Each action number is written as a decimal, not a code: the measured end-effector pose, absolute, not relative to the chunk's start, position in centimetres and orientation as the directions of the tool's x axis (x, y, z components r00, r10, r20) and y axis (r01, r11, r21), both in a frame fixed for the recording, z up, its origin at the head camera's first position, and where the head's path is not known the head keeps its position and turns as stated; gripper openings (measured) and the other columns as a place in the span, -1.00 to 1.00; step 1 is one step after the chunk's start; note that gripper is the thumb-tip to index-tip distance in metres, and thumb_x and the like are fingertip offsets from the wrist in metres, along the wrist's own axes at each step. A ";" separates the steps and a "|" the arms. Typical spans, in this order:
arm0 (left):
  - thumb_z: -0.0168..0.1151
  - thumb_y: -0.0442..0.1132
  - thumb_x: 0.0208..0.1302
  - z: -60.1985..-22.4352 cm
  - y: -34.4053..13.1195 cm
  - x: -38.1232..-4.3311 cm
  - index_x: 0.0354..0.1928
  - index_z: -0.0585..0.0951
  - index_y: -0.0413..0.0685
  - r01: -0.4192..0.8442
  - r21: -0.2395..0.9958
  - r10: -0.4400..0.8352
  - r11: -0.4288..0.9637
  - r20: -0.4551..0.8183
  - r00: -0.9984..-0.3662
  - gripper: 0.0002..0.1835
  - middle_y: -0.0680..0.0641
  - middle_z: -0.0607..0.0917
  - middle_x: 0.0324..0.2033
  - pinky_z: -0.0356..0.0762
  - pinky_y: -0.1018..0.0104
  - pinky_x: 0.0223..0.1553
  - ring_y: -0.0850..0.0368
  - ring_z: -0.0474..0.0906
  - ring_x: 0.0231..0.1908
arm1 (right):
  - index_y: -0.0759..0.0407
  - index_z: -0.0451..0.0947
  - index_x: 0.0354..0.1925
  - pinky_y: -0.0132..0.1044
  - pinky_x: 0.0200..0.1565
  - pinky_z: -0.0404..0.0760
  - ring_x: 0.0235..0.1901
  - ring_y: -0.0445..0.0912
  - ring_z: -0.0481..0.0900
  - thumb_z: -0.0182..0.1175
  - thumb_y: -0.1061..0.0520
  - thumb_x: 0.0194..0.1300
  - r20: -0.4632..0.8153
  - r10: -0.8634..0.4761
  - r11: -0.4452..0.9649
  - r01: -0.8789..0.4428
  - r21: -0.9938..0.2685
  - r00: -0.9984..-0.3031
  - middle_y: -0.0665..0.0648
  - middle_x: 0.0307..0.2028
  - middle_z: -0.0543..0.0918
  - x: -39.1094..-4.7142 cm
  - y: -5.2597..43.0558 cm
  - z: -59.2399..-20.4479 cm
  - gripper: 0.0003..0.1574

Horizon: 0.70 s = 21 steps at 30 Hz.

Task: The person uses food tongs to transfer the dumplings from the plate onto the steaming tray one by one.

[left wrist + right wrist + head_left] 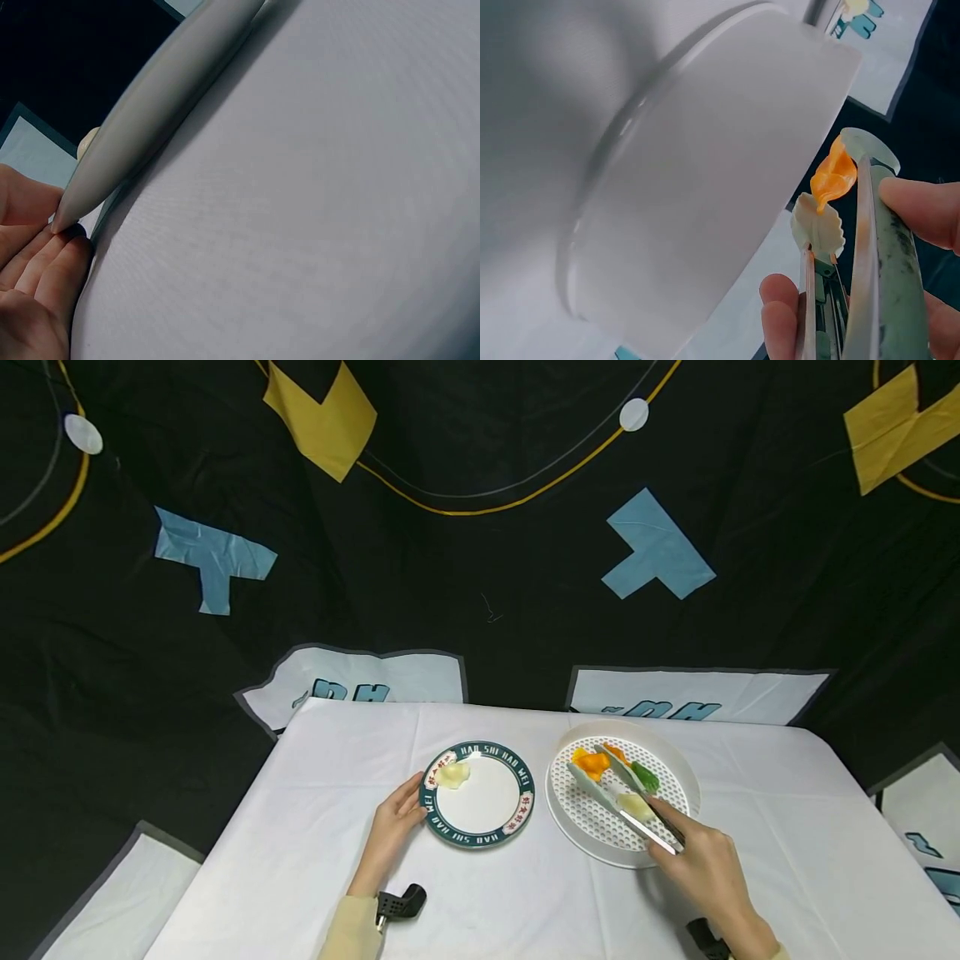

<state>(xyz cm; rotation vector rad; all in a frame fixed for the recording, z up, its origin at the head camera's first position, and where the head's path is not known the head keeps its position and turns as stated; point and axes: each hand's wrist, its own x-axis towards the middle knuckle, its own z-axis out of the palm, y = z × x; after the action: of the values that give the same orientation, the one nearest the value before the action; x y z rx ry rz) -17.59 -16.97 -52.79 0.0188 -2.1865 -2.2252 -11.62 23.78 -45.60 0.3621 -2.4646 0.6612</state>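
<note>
My left hand (396,831) pinches the left rim of a round plate (487,793) with a green lettered border, thumb on top and fingers below in the left wrist view. One pale yellow, dumpling-like piece (452,775) lies near the plate's upper left edge. My right hand (705,860) grips metal tongs (660,838) with pale green tips. Their arms are spread over a white perforated tray (600,827), the tips beside an orange piece (592,765). A second pale yellow piece (636,807) lies lower down between the arms, and a green piece (645,777) sits to their right.
The white tray's raised rim (688,768) surrounds the pieces. Both dishes stand on a table with a white cloth (330,777). Behind the table's far edge hangs a black backdrop (450,577) with paper shapes.
</note>
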 end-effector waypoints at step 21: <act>0.07 -0.54 0.22 -52.7 -16.9 -17.5 0.36 0.26 -0.31 0.010 1.000 -0.022 -0.016 0.010 -1.000 -0.37 -0.30 0.30 0.32 0.32 0.34 0.22 -0.08 0.26 0.30 | 0.29 0.65 -0.06 -0.05 -0.64 0.47 -0.65 -0.08 0.39 0.33 0.31 -0.26 0.547 -0.066 0.874 -0.312 -0.372 -0.835 0.41 -0.37 0.68 -11.4 25.7 -46.1 -0.38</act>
<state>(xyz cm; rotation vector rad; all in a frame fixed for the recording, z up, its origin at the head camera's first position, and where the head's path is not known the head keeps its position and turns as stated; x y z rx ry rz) -17.47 -16.92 -52.67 0.0135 -2.1871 -2.2233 -11.40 25.72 -46.12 0.2739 -2.5075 0.6188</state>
